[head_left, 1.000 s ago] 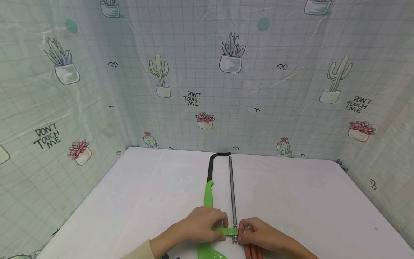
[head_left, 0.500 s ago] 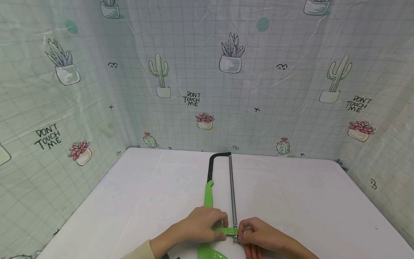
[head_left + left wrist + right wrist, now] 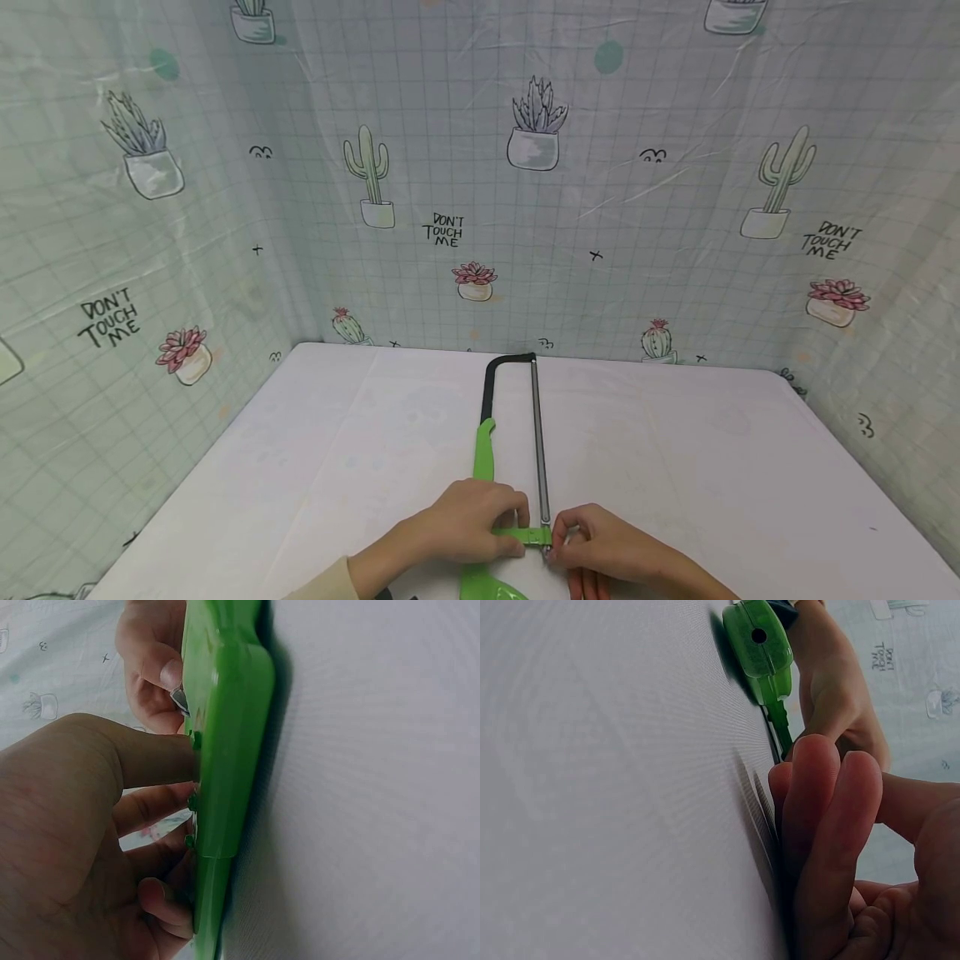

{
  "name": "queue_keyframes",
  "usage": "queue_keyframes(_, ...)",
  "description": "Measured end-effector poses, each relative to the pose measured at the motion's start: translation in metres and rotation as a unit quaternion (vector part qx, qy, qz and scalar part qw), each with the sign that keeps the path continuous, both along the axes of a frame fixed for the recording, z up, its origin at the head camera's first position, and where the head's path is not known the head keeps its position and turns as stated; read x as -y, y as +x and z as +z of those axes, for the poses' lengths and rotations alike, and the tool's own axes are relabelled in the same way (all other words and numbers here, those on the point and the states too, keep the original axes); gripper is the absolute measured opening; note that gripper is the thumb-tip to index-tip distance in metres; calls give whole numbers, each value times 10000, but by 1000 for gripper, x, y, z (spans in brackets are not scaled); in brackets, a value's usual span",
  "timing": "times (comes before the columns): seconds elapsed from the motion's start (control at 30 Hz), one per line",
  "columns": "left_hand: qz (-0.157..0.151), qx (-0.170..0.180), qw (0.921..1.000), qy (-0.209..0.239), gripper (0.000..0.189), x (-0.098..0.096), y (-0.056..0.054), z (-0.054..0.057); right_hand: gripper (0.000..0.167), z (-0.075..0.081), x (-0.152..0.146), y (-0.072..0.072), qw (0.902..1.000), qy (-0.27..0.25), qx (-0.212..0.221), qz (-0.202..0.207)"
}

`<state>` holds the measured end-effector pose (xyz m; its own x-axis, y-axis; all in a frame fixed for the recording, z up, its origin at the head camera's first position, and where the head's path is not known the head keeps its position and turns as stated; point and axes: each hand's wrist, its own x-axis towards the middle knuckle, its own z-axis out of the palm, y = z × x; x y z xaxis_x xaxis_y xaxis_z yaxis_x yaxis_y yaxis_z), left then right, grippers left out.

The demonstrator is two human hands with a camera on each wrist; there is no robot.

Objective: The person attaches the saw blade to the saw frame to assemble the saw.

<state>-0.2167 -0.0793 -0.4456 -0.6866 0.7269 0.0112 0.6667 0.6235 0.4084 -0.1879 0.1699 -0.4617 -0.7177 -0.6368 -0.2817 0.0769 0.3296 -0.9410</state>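
Observation:
A hacksaw (image 3: 484,450) with a green handle, black bow and silver blade (image 3: 538,433) lies flat on the white table. My left hand (image 3: 467,521) grips its green near arm (image 3: 532,535), fingers over the far side and thumb on the near side. At the blade's near end, my right hand (image 3: 603,542) pinches a small metal wing nut (image 3: 547,551) between thumb and forefinger. The left wrist view shows this nut (image 3: 180,700) partly behind the green frame (image 3: 232,742). In the right wrist view, fingers (image 3: 814,787) hide the nut, and the handle's end (image 3: 757,645) shows beyond.
The white table (image 3: 697,475) extends to both sides and behind the saw. A cactus-print sheet (image 3: 637,208) hangs around its back and sides. Small dark pieces (image 3: 384,594), mostly cut off by the frame, lie at the lower edge near the left forearm.
The right thumb and forefinger have shifted slightly on the wing nut, which looks turned and is now more covered. The left hand and the hacksaw stay where they were.

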Motion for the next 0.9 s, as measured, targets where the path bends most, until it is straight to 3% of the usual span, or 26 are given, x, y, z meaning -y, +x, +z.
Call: queue_keyframes(0.9,-12,38,10000,22,16,0,0,0,19,0,0,-1,9997,-137,199,-3)
